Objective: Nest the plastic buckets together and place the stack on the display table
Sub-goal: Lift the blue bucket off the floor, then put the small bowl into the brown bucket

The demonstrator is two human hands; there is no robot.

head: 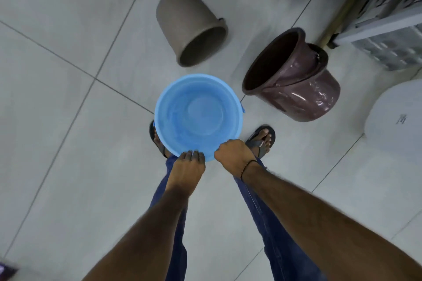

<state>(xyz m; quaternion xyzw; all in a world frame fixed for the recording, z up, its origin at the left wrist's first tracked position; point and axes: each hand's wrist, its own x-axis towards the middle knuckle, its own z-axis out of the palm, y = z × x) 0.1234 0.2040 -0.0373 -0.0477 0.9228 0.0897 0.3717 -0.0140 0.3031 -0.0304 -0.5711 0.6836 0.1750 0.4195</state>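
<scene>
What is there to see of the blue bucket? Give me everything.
The blue bucket is light blue, smooth plastic, round, seen from above with its mouth up and nothing inside. A small handle lug sticks out on its right rim; no handle shows. It is held upright above the tiled floor, over the person's sandalled feet. Both hands grip its near rim: the left hand and the right hand. It touches neither bucket lying beyond.

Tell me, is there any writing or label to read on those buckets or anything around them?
None can be read.
White round object at the right: a small dark mark, too blurred to read.
Blue bucket, grey bucket, maroon buckets: no writing visible.
</scene>
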